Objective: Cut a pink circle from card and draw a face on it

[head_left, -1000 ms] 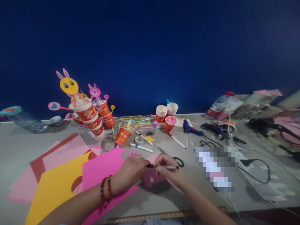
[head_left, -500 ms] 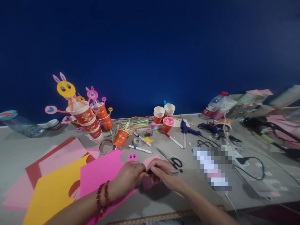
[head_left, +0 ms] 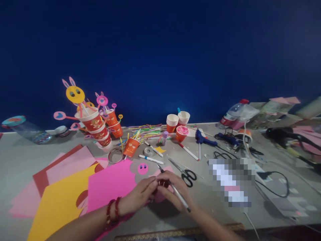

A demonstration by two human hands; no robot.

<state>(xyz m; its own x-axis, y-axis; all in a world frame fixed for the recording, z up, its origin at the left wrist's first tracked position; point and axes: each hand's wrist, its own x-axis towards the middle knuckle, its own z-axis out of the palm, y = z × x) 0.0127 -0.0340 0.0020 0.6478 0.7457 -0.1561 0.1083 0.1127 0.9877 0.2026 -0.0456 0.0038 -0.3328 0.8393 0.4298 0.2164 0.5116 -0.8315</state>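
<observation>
A slim pen [head_left: 179, 196] with a grey barrel and dark grip lies slanted across my right hand [head_left: 174, 184], its thin tip pointing up and away. The fingers of that hand are curled. Close against it is my left hand [head_left: 142, 192], wearing a red bead bracelet, with its fingers bent together. Something dark red shows between the hands, too small to make out. Light pink paper [head_left: 162, 197] lies beneath them. Just beyond is a pink paper circle with two eyes [head_left: 142, 168]. Scissors with black handles [head_left: 184, 172] rest to the right.
Yellow card [head_left: 55, 201] and bright pink card [head_left: 110, 182] spread at the left. Decorated paper cups [head_left: 91, 122] stand behind them. Markers [head_left: 150, 159], a tape roll [head_left: 147, 151], a blue glue gun [head_left: 204, 138] and cables [head_left: 273, 173] cover the middle and right.
The pen has swung from nearly level to a steep slant, its tip now showing past my right hand. My hands have parted slightly. The whole view has shifted a little.
</observation>
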